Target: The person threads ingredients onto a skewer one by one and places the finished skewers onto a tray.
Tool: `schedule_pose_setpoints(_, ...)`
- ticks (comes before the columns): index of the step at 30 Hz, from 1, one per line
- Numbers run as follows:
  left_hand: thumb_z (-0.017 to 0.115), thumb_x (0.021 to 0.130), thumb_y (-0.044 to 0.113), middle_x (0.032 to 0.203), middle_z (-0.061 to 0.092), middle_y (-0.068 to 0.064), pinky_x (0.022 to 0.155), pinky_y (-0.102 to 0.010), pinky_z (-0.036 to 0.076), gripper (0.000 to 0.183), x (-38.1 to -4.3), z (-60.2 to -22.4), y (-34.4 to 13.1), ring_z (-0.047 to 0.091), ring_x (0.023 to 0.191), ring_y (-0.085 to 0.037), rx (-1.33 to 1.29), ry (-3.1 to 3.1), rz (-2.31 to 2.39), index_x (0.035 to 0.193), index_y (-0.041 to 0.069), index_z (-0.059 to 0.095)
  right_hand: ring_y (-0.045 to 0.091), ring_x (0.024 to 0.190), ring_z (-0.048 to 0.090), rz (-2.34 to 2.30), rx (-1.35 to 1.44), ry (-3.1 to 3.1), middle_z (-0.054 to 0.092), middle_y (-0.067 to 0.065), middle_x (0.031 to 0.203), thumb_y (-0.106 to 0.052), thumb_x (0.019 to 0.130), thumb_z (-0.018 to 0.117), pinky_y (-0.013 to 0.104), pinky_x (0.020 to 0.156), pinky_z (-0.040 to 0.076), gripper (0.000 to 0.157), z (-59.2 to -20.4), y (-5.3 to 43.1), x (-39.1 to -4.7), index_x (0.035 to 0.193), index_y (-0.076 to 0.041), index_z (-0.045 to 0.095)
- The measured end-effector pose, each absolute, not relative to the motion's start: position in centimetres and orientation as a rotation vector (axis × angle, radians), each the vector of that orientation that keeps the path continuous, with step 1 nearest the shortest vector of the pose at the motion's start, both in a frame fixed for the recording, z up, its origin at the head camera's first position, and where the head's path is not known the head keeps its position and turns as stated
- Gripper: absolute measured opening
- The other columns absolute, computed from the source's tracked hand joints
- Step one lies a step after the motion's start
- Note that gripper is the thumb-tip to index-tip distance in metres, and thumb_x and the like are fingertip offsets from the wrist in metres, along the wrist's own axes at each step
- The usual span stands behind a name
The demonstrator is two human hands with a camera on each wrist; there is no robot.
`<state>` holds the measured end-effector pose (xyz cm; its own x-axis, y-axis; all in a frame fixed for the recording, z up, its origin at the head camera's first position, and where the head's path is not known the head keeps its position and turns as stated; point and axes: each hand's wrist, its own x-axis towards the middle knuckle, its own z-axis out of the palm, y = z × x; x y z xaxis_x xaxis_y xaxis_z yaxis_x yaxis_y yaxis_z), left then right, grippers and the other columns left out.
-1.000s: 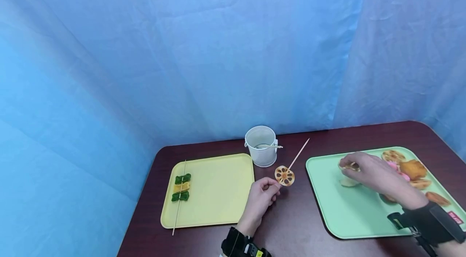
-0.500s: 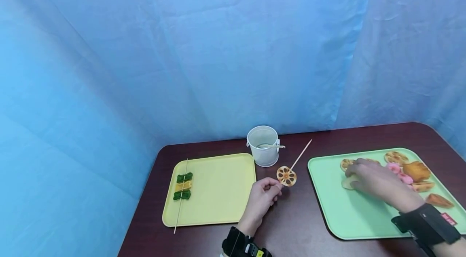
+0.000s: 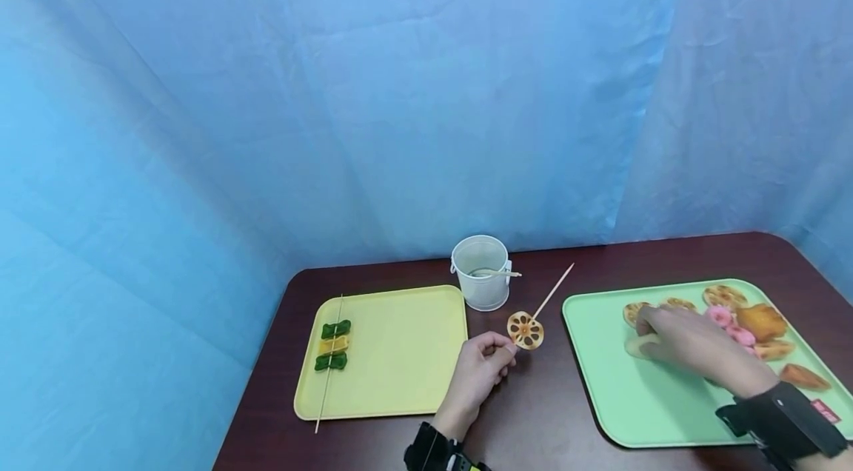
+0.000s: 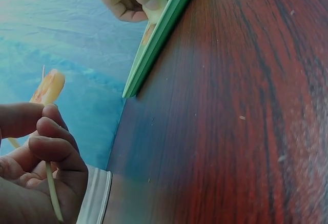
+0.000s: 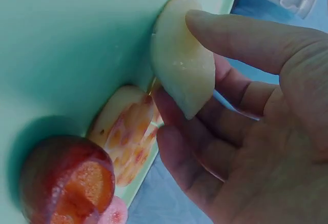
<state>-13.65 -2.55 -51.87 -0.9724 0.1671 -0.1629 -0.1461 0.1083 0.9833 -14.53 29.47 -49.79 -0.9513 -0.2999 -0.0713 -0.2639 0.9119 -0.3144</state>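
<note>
**Wooden skewer [image 3: 554, 290] in the left grip [image 3: 476, 369], pale slice [image 5: 179, 55] in the right grip [image 3: 693, 343]**

Both grips are closed on something. The left grip's curled fingers and thumb clamp the skewer over the bench [image 3: 533, 401], between the two trays. A round, holed slice [image 3: 525, 330] sits on the skewer just beyond the fingertips, and the stick's bare, pointed end slants up and away to the right.

The right grip pinches the pale slice, thumb on its near face and fingers behind, at the green tray [image 3: 626, 397]. Whether the slice touches the tray is hard to tell.

More holed slices [image 3: 725, 296] lie along the tray's far side. Near them are pink pieces [image 3: 741, 335], a golden-brown piece [image 3: 762, 321] and, nearer the front, a brown wedge [image 3: 804, 377]. The right wrist view also shows a round, dark-red piece [image 5: 38, 178] with an orange face.

On the yellow tray [image 3: 406, 360], a second skewer [image 3: 323, 401] carries a yellow piece [image 3: 341, 343] between two green pieces [image 3: 338, 361]; its near end overhangs the front rim. A white bucket [image 3: 485, 295] stands just beyond the tray's far right corner, with a stick [image 3: 504, 273] leaning over its rim. A blue curtain [image 3: 426, 101] hangs behind the bench.
</note>
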Motion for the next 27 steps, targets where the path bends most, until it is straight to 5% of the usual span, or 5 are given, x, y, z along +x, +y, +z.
schedule_pose_setpoints(16, 0.065, 0.089, 0.015, 0.067, 0.059, 0.002, 0.048, -0.023, 0.037, 0.022, -13.3, -51.9, -3.0, 0.047, 0.055, -0.009, 0.04, 2.15, 1.959, 0.092, -0.007, 0.067, 0.014, 0.067, 0.053, -0.938, -0.246, 3.021, 0.066, 0.005, 0.09, -0.038, 0.089, 0.066, 0.031, 0.055, 0.042, 0.033, -47.3, 28.0, -15.0, 0.103, -0.009, 0.061)
schedule_pose_setpoints(22, 0.065, 0.088, 0.015, 0.067, 0.059, 0.002, 0.048, -0.022, 0.037, 0.022, -13.2, -51.9, -3.0, 0.047, 0.055, -0.009, 0.048, 2.148, 1.966, 0.091, -0.006, 0.067, 0.024, 0.091, 0.065, -1.325, -0.104, 2.92, 0.065, 0.017, 0.107, -0.046, 0.091, 0.059, 0.031, 0.06, 0.051, 0.048, -46.2, 27.3, -15.4, 0.116, -0.005, 0.057)
schedule_pose_setpoints(27, 0.066, 0.087, 0.015, 0.066, 0.059, 0.001, 0.048, -0.023, 0.037, 0.021, -13.2, -51.6, -2.9, 0.048, 0.055, -0.01, 0.039, 2.148, 1.952, 0.09, -0.006, 0.068, 0.005, 0.091, 0.063, -1.494, 0.002, 2.828, 0.065, 0.016, 0.114, -0.049, 0.091, 0.057, 0.026, 0.069, 0.053, 0.056, -45.9, 26.8, -15.6, 0.123, -0.004, 0.055)
